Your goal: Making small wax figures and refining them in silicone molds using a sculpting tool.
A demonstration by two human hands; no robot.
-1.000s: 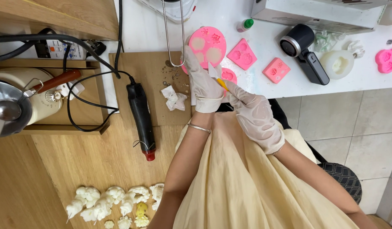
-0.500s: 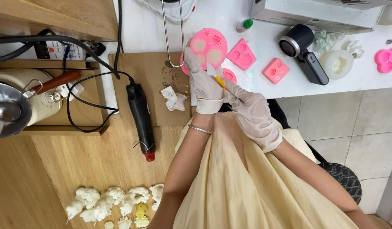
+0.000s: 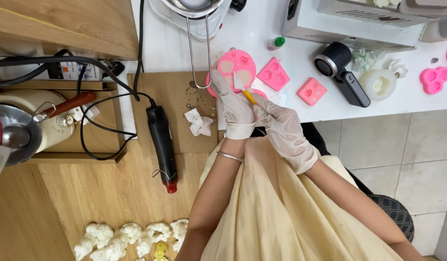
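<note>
We're looking straight down on two gloved hands working at the edge of the white counter (image 3: 417, 104). The left hand (image 3: 235, 108) lies flat over the lower edge of the round pink mould (image 3: 238, 65), fingers stretched out and slightly spread, pressing on it rather than gripping. The mould sits on the counter just beyond those fingertips, its upper half clear of the glove.

The right hand (image 3: 284, 128) is curled, its fingers closed round the yellow handle of a small scraper (image 3: 243, 87). The pale blade pokes out past the fingertips and rests on the mould's face, right beside the left index finger. The handle vanishes into the glove, so we can't tell how the thumb sits on it.

Around them: a square pink mould (image 3: 274, 74) and a smaller pink block (image 3: 311, 91) just to the right, a black heat gun (image 3: 163, 142) on the wooden board to the left, a crumpled tissue (image 3: 199, 122) beside the left wrist, and white flower-shaped castings (image 3: 122, 237) at the bottom.
</note>
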